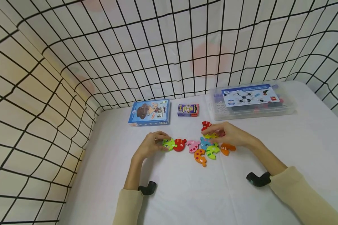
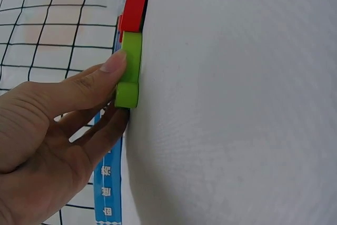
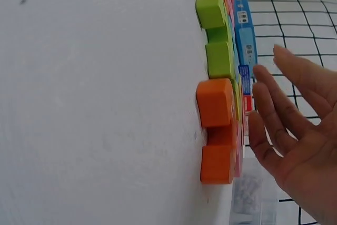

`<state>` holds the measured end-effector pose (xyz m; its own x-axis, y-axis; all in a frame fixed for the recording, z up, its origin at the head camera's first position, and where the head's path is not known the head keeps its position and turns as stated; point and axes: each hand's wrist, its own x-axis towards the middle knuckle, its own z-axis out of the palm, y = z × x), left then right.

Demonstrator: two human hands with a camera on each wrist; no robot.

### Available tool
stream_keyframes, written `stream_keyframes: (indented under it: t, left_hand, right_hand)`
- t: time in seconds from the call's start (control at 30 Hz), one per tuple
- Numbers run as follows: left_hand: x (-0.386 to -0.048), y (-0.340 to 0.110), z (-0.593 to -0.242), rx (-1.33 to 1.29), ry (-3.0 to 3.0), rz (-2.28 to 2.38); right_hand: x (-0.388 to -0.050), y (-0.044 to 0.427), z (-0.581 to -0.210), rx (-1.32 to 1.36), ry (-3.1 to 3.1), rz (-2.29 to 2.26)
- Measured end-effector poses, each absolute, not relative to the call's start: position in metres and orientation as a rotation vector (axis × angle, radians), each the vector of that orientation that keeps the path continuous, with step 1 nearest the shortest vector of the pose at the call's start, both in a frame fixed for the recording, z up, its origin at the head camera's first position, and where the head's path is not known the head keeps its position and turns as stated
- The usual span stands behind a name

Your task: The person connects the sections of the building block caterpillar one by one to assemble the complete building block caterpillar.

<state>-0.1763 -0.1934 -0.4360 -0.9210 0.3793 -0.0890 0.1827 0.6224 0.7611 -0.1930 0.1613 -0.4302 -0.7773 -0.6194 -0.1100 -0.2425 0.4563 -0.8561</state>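
My left hand (image 1: 150, 145) pinches a green puzzle piece with a smiling face (image 1: 168, 144) between thumb and fingers. In the left wrist view, the green piece's edge (image 2: 130, 59) lies flat on the cloth. A red piece numbered 2 (image 1: 180, 145) touches its right side. My right hand (image 1: 233, 133) hovers over the other pieces, its fingers loosely extended and holding nothing. Below and around it lie a pink piece (image 1: 193, 146), a blue piece (image 1: 205, 143), a green piece (image 1: 212, 152), orange pieces (image 1: 199, 157) and a red piece (image 1: 206, 125). A yellow piece is partly hidden by the fingers.
Behind the pieces stand a blue box (image 1: 150, 113), a small purple card box (image 1: 188, 110) and a clear plastic case (image 1: 253, 112) with a molecule label. Black wire mesh (image 1: 163, 50) borders the white-covered table (image 1: 186, 193) at the back and sides.
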Motion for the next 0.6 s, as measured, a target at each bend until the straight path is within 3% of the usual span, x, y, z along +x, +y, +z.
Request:
stream_keyframes:
  t: [0.33,0.6]
  left_hand:
    - [-0.176,-0.193,-0.437,0.452,2.601,1.202]
    - [-0.176,-0.196,-0.436,0.457,2.583,1.197]
  right_hand:
    - [-0.178,0.138,-0.436,-0.932,2.148,-1.177]
    - [-0.171,0.129,-0.439,-0.919,2.181,-1.131]
